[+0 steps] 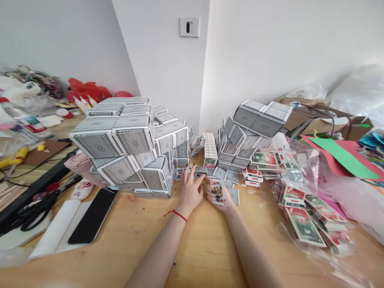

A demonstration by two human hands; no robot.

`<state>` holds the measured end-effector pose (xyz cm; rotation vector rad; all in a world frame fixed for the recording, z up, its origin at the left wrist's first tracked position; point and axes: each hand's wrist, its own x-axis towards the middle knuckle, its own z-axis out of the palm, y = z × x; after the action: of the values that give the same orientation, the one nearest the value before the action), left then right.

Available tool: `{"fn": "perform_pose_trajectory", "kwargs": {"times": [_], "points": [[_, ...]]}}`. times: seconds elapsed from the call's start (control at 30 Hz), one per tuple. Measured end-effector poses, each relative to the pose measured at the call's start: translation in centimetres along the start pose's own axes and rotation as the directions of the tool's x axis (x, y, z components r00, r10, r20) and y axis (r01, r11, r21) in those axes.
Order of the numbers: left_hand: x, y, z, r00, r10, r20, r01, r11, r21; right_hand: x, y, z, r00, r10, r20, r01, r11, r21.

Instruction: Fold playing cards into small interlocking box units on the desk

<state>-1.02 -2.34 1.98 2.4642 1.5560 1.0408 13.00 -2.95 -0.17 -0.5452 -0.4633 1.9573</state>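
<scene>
My left hand [190, 189], a red thread round its wrist, lies on the wooden table [192, 248] with fingers stretched out over loose playing cards [195, 173] between two card structures. My right hand [216, 195] is closed on a small stack of playing cards [218, 191], a face card showing on top. A big block built of folded grey-backed cards [129, 144] stands to the left of my hands. A smaller card structure [249, 132] rises to the right, against the wall.
Red and green card boxes [303, 218] lie in clear plastic wrap at the right. A black phone [91, 216], white paper and scissors [33, 212] sit at the left. Coloured paper [342, 158] and cardboard lie at the far right; bottles and bags clutter the far left.
</scene>
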Motion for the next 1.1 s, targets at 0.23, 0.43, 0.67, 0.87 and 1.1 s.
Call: {"fn": "perform_pose_trajectory", "kwargs": {"times": [0.23,0.43,0.67,0.87,1.1], "points": [[-0.7,-0.6,1.2,0.996,0.066,0.064,-0.054,0.982,-0.181,0.3,-0.1,0.1,0.999,-0.014,0.039,0.013,1.0,0.017],[-0.5,-0.6,2.6,0.971,0.064,0.229,-0.059,0.998,-0.03,0.5,-0.2,-0.1,0.999,-0.044,0.021,0.042,0.997,0.069],[-1.3,0.4,1.2,0.962,0.114,0.246,-0.113,0.993,-0.015,0.5,-0.5,-0.5,0.988,-0.129,-0.08,0.133,0.99,0.052],[-3.1,1.0,-1.5,0.954,0.1,0.282,-0.103,0.995,-0.003,0.6,-1.0,-1.0,0.954,-0.258,-0.151,0.256,0.966,-0.033],[-3.6,-0.3,-2.7,0.964,-0.039,0.261,0.036,0.999,0.02,1.5,-0.6,-1.0,0.906,-0.311,-0.288,0.287,0.95,-0.123]]}}
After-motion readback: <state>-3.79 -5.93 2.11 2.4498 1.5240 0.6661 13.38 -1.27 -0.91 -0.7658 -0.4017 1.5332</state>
